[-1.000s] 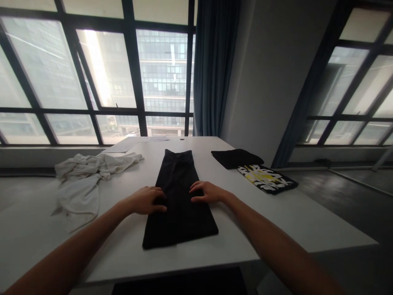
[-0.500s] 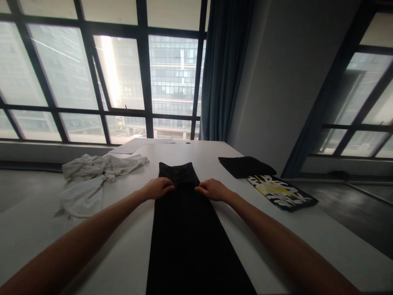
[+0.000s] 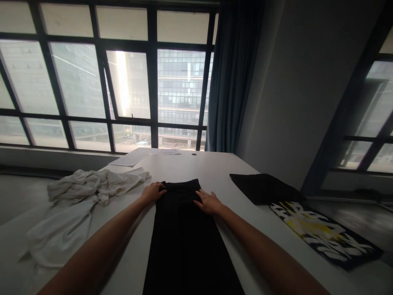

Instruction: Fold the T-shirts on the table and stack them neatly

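A long black garment point(image 3: 184, 241) lies folded lengthwise down the middle of the white table point(image 3: 215, 168). Both my hands rest on its far end. My left hand point(image 3: 152, 192) sits at the far left corner with its fingers curled over the edge of the cloth. My right hand point(image 3: 209, 202) lies flat on the far right part, fingers stretched out and together, pressing on the fabric.
A crumpled white garment point(image 3: 76, 200) lies on the left of the table. A folded black garment point(image 3: 264, 187) and a black one with a white and yellow print point(image 3: 322, 233) lie on the right. Papers point(image 3: 135, 157) rest at the far edge, below large windows.
Both hands have slid along the black garment from its middle to its far end. The view has moved closer over the table.
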`<state>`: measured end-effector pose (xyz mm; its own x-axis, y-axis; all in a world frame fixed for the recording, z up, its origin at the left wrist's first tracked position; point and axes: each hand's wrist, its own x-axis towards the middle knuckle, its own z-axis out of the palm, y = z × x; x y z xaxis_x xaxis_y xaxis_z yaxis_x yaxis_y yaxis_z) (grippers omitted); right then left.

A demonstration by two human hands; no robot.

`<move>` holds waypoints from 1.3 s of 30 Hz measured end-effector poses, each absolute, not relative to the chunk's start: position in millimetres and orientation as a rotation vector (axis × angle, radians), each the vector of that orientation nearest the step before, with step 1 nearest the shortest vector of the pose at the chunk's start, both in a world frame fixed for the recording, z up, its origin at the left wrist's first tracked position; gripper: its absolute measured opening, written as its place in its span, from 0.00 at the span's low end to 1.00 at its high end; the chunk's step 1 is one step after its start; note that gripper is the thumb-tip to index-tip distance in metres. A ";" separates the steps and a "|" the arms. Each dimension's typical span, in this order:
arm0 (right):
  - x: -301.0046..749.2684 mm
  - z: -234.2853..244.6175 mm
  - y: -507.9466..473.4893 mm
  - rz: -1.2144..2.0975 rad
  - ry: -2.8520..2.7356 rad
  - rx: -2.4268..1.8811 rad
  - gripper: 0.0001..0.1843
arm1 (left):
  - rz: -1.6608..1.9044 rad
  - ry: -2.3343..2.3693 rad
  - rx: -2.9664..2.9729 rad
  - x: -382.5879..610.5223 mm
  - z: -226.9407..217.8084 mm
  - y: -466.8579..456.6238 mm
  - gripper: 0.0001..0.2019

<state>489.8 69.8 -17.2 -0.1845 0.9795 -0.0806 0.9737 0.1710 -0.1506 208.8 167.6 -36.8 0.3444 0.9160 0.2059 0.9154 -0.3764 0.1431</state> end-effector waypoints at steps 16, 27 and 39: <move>475.5 -17.9 25.2 0.293 -2.382 -2.008 0.44 | 0.247 1.530 2.706 234.0 -50.7 115.5 0.36; 481.8 -3.4 39.4 0.011 -2.199 -2.072 0.35 | 0.443 1.770 2.677 268.8 -16.3 128.7 0.28; 488.9 -8.4 18.1 0.068 -2.326 -2.036 0.33 | 0.401 1.626 2.777 261.4 -21.6 100.3 0.25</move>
<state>488.9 18.1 -8.4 -0.1321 0.9912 0.0084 0.9890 0.1324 -0.0662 261.4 100.3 -21.6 0.4679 0.8441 0.2618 0.8691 -0.4932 0.0367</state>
